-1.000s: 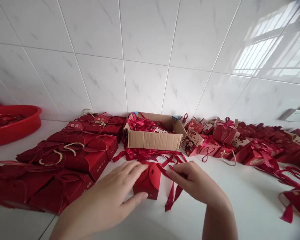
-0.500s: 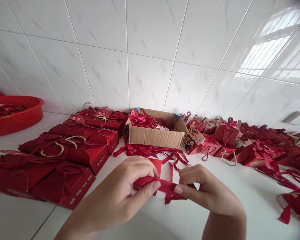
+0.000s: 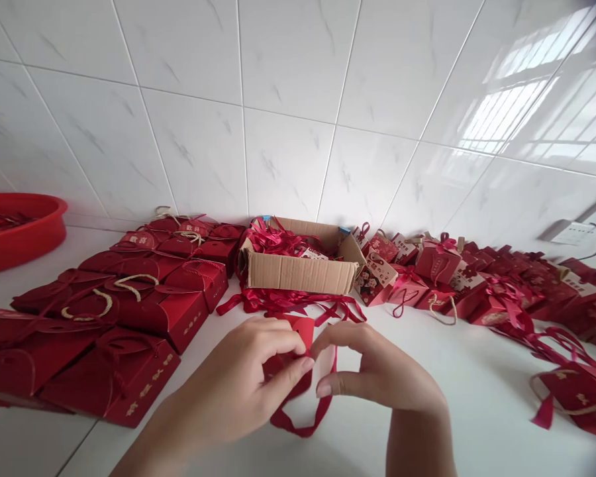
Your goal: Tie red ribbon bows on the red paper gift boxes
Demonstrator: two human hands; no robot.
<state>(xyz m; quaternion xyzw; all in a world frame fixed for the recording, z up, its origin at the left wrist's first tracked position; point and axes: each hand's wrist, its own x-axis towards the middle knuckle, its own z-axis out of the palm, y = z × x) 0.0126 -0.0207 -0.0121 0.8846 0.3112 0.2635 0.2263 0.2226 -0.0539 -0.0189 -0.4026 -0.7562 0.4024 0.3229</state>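
At the front middle of the white table, a small red gift box [image 3: 302,328] stands just behind my hands, partly hidden by my left fingers. My left hand [image 3: 243,377] is closed, with thumb and forefinger pinched on a dark red ribbon [image 3: 302,429]. From the pinch the ribbon hangs in a loop below and to the right, passing by my right hand. Facing it, my right hand [image 3: 377,368] has curled fingers, with the thumb and forefinger tips apart and a gap between them. Nothing shows in that gap.
Rows of larger red gift boxes [image 3: 153,311] fill the left. A cardboard box [image 3: 298,273] of ribbons stands by the wall, loose ribbons [image 3: 263,301] before it. Many small decorated boxes [image 3: 437,262] line the right. A red basin [image 3: 24,238] is at far left.
My right hand has let go of the ribbon and moved left, closer to my left hand. The ribbon, stretched between both hands before, now hangs in a loop. The view has shifted slightly.
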